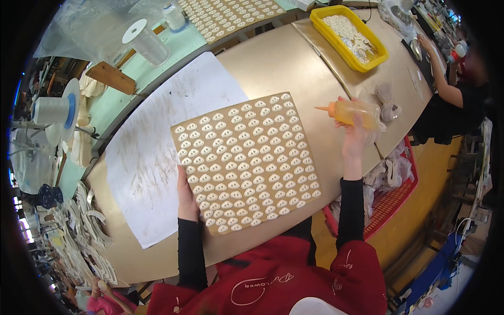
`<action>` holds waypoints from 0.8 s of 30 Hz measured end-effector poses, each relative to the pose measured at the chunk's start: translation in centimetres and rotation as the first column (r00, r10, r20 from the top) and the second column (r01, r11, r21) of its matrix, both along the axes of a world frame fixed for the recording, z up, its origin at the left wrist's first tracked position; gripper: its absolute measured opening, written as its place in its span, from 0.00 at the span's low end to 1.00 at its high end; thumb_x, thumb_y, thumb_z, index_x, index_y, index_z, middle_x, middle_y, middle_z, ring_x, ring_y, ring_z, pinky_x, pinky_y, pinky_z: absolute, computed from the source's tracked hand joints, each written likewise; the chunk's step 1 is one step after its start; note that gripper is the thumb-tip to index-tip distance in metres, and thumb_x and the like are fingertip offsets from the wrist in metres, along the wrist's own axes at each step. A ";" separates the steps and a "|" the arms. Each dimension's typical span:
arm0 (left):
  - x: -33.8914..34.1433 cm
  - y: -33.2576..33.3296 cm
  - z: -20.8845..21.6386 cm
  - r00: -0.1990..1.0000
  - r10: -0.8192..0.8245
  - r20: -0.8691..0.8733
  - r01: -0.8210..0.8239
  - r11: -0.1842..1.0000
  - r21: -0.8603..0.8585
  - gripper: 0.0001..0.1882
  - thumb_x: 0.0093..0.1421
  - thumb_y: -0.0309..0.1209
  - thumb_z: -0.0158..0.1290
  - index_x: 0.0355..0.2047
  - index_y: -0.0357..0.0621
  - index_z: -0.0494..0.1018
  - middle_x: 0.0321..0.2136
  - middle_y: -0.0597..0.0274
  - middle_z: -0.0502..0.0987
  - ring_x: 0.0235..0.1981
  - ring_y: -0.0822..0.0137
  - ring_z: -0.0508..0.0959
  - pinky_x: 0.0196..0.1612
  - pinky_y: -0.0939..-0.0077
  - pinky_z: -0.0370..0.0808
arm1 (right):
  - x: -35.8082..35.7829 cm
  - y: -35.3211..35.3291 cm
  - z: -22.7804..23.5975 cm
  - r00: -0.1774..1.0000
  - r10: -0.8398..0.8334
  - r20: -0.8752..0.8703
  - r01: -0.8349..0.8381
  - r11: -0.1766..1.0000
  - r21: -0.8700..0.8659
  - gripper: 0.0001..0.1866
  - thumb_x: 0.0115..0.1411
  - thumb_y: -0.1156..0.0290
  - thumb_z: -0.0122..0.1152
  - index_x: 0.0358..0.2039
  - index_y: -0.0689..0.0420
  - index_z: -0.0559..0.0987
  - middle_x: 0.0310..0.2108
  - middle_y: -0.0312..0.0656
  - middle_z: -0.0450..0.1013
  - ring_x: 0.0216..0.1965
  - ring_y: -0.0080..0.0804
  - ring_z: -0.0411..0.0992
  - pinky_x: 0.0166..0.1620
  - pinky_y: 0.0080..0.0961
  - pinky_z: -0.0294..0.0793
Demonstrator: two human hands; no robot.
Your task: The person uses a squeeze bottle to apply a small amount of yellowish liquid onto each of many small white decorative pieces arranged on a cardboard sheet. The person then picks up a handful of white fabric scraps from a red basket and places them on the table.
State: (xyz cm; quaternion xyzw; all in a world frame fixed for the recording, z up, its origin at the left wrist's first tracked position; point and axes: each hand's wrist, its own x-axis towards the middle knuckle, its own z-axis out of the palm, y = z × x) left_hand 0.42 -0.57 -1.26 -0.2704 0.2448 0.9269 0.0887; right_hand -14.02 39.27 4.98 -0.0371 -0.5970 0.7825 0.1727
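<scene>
Covering the middle of the table (265, 63) and overlapping a smudged white sheet (142, 173), a square tan board (229, 125) bears close rows of small white pieces (247, 107), each with dark dots. Whether it lies flat or is slightly raised, I cannot tell. The person's left hand (187, 194) is at its left edge, fingers partly hidden, so how firmly they close is unclear. The right hand (354, 136) is wrapped around a bottle (369, 113), held to the board's right, its orange nozzle (324, 108) pointing left.

A tilt of the board could send pieces sliding, if they are loose. Too hard a squeeze on the bottle could drip liquid on the table, and a low swing leftward could knock the nearest rows.

The clear bottle contains amber liquid. Beyond it, a yellow tray (362, 66) holds a heap of small white bits (341, 25). Below the table's right edge, a red basket (388, 216) holds crumpled clear plastic (388, 176). Further right, a co-worker's bare arm (443, 79) reaches across another work surface.
</scene>
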 end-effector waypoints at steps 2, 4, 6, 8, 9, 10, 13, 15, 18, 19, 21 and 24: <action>0.2 0.1 0.0 1.000 -0.008 -0.013 0.008 1.000 0.011 0.34 0.69 0.55 0.41 0.63 0.40 0.60 0.60 0.50 0.69 0.57 0.54 0.73 0.58 0.55 0.73 | -2.1 -0.8 0.2 0.998 -0.010 0.058 0.010 1.000 0.000 0.22 0.65 0.62 0.59 0.52 0.65 0.70 0.41 0.51 0.77 0.29 0.29 0.75 0.27 0.21 0.73; 0.3 0.0 0.1 0.999 0.022 0.042 -0.021 1.000 -0.022 0.35 0.69 0.55 0.40 0.64 0.40 0.60 0.59 0.50 0.69 0.56 0.54 0.73 0.58 0.55 0.73 | -3.7 -1.4 0.2 0.996 0.004 0.092 -0.007 0.999 0.032 0.20 0.65 0.64 0.60 0.49 0.66 0.72 0.36 0.49 0.77 0.25 0.26 0.74 0.25 0.19 0.72; 0.2 0.0 0.2 0.998 0.032 0.061 -0.031 0.999 -0.016 0.35 0.69 0.56 0.39 0.64 0.40 0.60 0.59 0.50 0.70 0.56 0.54 0.73 0.58 0.56 0.72 | -5.3 -2.1 0.2 0.990 0.034 0.135 -0.047 0.995 0.091 0.18 0.64 0.65 0.61 0.46 0.66 0.74 0.32 0.46 0.77 0.21 0.25 0.73 0.22 0.18 0.70; 0.3 0.0 0.3 0.998 0.039 0.042 -0.040 0.999 0.016 0.36 0.69 0.57 0.39 0.64 0.40 0.60 0.58 0.50 0.70 0.56 0.54 0.73 0.57 0.56 0.72 | -6.8 -2.7 0.3 0.991 0.070 0.110 -0.083 0.990 0.114 0.15 0.64 0.65 0.61 0.42 0.66 0.76 0.28 0.43 0.76 0.19 0.23 0.71 0.20 0.17 0.68; 0.2 0.0 0.3 0.996 0.056 0.071 -0.056 0.998 -0.002 0.36 0.69 0.58 0.38 0.63 0.40 0.60 0.58 0.50 0.70 0.56 0.54 0.73 0.57 0.56 0.72 | -7.4 -3.0 0.3 0.990 0.087 0.107 -0.100 0.987 0.122 0.14 0.63 0.65 0.62 0.39 0.66 0.77 0.26 0.42 0.76 0.18 0.23 0.71 0.19 0.16 0.67; 0.2 0.0 0.4 0.995 0.060 0.074 -0.060 0.998 0.002 0.36 0.69 0.58 0.38 0.63 0.40 0.60 0.58 0.50 0.70 0.56 0.54 0.73 0.57 0.56 0.72 | -7.9 -3.2 0.4 0.988 0.096 0.124 -0.112 0.986 0.127 0.14 0.63 0.65 0.62 0.38 0.65 0.77 0.25 0.41 0.76 0.17 0.22 0.70 0.19 0.16 0.66; 0.3 -0.1 0.4 0.994 0.075 0.080 -0.077 0.997 0.023 0.38 0.69 0.60 0.38 0.63 0.39 0.61 0.58 0.50 0.70 0.56 0.55 0.73 0.57 0.56 0.72 | -9.4 -4.1 0.6 0.977 0.133 0.165 -0.156 0.978 0.138 0.14 0.62 0.63 0.63 0.33 0.64 0.78 0.23 0.40 0.75 0.15 0.21 0.69 0.18 0.16 0.65; 0.4 -0.2 0.4 0.996 0.065 0.067 -0.070 0.995 0.066 0.38 0.68 0.60 0.38 0.63 0.39 0.60 0.58 0.50 0.70 0.56 0.54 0.73 0.57 0.55 0.72 | -10.2 -4.6 0.6 0.968 0.156 0.197 -0.188 0.970 0.155 0.15 0.61 0.62 0.64 0.30 0.64 0.78 0.21 0.38 0.74 0.14 0.19 0.67 0.17 0.15 0.64; 0.5 -0.3 0.4 0.992 0.071 0.103 -0.078 0.995 0.056 0.40 0.68 0.61 0.37 0.65 0.39 0.58 0.60 0.48 0.68 0.57 0.52 0.72 0.58 0.54 0.72 | -11.2 -4.9 0.7 0.951 0.185 0.247 -0.238 0.950 0.201 0.17 0.60 0.59 0.66 0.29 0.63 0.78 0.19 0.37 0.73 0.13 0.17 0.66 0.16 0.14 0.62; 0.5 -0.4 0.4 0.993 0.070 0.096 -0.076 0.995 0.064 0.40 0.68 0.61 0.37 0.65 0.39 0.57 0.60 0.48 0.67 0.57 0.52 0.72 0.58 0.53 0.72 | -11.5 -5.0 0.8 0.945 0.190 0.265 -0.251 0.943 0.218 0.18 0.59 0.58 0.66 0.29 0.63 0.78 0.19 0.37 0.73 0.13 0.17 0.66 0.16 0.14 0.61; 0.5 -0.4 0.4 0.995 0.061 0.082 -0.068 0.995 0.077 0.40 0.68 0.61 0.37 0.65 0.40 0.57 0.61 0.48 0.66 0.58 0.51 0.71 0.58 0.53 0.71 | -12.0 -5.2 0.9 0.936 0.210 0.281 -0.283 0.926 0.250 0.18 0.59 0.57 0.66 0.29 0.62 0.78 0.19 0.36 0.73 0.13 0.15 0.65 0.16 0.13 0.61; 0.5 -0.4 0.4 0.997 0.053 0.058 -0.058 0.995 0.076 0.39 0.68 0.60 0.37 0.66 0.40 0.57 0.61 0.47 0.66 0.58 0.51 0.71 0.59 0.52 0.71 | -12.5 -5.3 1.2 0.910 0.242 0.337 -0.343 0.896 0.282 0.18 0.59 0.57 0.67 0.29 0.62 0.78 0.19 0.36 0.73 0.13 0.15 0.64 0.16 0.13 0.61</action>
